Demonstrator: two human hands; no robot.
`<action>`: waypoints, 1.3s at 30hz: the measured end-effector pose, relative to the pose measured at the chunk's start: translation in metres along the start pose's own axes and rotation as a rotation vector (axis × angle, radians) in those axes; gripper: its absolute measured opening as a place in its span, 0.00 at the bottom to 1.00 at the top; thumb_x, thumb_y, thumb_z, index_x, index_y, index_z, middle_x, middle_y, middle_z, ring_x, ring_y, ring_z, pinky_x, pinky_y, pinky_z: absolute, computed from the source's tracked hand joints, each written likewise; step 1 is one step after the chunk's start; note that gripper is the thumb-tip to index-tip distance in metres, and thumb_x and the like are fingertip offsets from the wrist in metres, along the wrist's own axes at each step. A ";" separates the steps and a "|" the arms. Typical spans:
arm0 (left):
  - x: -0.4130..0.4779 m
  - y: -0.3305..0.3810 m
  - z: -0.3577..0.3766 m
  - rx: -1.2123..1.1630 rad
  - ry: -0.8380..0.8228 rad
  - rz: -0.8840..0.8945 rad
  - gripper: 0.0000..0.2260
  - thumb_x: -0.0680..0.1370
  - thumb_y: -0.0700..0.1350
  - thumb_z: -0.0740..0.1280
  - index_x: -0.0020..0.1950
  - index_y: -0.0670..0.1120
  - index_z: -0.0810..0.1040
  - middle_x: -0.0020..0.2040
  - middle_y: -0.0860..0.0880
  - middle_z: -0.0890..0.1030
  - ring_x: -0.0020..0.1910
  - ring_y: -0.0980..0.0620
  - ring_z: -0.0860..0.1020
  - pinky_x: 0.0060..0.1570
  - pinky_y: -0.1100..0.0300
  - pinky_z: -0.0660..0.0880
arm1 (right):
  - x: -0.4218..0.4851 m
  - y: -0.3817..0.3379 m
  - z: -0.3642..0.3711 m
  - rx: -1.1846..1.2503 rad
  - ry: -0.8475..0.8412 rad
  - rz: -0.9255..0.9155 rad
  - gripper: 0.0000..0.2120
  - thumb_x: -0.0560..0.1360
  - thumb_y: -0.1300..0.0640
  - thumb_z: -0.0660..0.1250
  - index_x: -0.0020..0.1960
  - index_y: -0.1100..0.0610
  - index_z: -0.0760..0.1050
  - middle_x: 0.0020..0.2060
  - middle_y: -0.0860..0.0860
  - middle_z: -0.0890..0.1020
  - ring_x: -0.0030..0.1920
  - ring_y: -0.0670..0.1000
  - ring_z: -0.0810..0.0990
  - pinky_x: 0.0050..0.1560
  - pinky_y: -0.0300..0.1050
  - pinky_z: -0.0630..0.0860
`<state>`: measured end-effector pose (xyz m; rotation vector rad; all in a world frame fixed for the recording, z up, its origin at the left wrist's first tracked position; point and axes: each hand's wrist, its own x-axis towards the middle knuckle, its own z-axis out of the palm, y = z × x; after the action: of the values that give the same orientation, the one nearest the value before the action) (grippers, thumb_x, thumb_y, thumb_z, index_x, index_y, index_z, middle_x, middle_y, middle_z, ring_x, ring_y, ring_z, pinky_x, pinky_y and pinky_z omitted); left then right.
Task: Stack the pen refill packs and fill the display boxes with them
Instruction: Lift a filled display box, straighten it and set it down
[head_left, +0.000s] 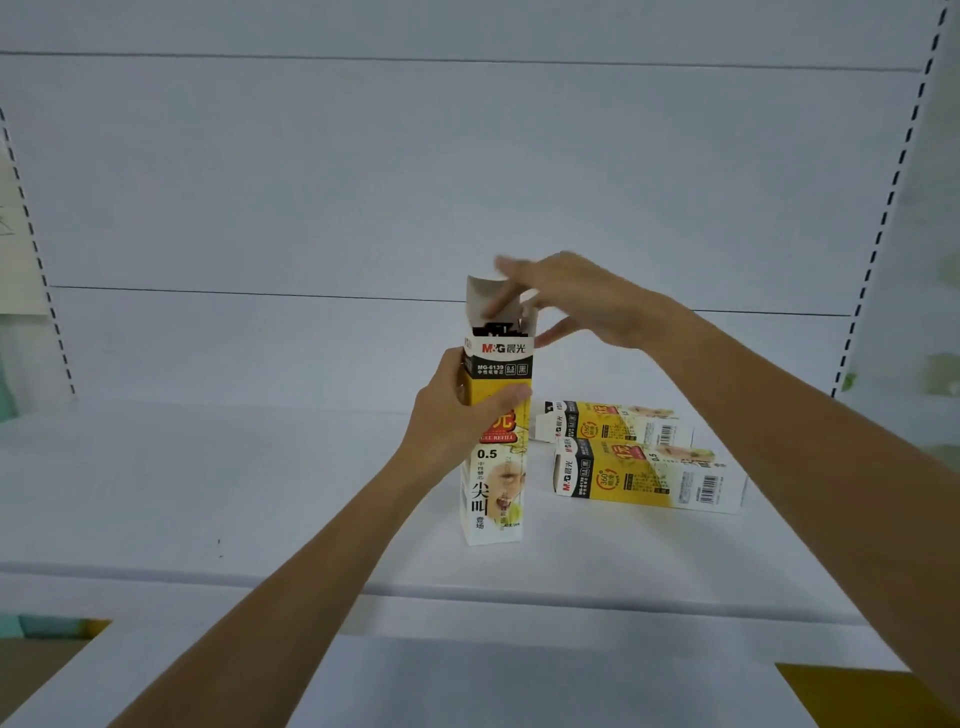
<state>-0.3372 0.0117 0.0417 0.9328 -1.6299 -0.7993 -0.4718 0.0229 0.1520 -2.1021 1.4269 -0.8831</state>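
White shelf board (208, 493) flat across the middle, evenly and softly lit, with only faint shadows. Behind it, a pale back panel (467, 182), crossed by two thin dark level seams, one high up, one low, just above the board. At right, a white upright (883, 218), leaning in the wide-angle view, punched with a column of dark slots. At left, a matching slotted upright (36, 249). Beyond that, a pale sheet of paper (13, 234) with faint marks, too blurred to read. Beyond the right upright, blurred greenish patches (940, 374). Below the board's front edge, a second white surface (519, 675). In the bottom right corner, a yellow patch (857, 686); bottom left, a teal strip (47, 626) above brown.
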 end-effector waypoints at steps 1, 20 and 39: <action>-0.001 0.000 0.001 -0.011 0.008 0.009 0.24 0.73 0.50 0.70 0.65 0.52 0.64 0.52 0.54 0.77 0.45 0.57 0.78 0.45 0.61 0.77 | -0.002 0.005 -0.004 0.041 0.052 -0.020 0.25 0.79 0.42 0.52 0.44 0.55 0.82 0.53 0.46 0.79 0.51 0.47 0.77 0.51 0.49 0.78; -0.004 -0.005 0.000 -0.009 0.021 0.214 0.27 0.72 0.47 0.70 0.62 0.61 0.57 0.51 0.51 0.79 0.41 0.58 0.80 0.38 0.69 0.78 | -0.019 0.047 0.016 0.519 0.182 -0.085 0.10 0.78 0.60 0.60 0.53 0.54 0.79 0.53 0.52 0.82 0.54 0.51 0.80 0.54 0.52 0.78; -0.031 -0.053 -0.008 0.046 -0.356 -0.115 0.16 0.75 0.53 0.65 0.62 0.61 0.67 0.53 0.58 0.79 0.44 0.59 0.81 0.41 0.64 0.80 | -0.020 0.045 0.029 0.487 0.188 -0.233 0.11 0.76 0.63 0.60 0.48 0.54 0.81 0.50 0.48 0.83 0.53 0.46 0.80 0.46 0.39 0.78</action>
<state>-0.3154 0.0132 -0.0165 0.9627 -1.9201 -1.0573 -0.4852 0.0250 0.0968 -1.8636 0.9300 -1.3913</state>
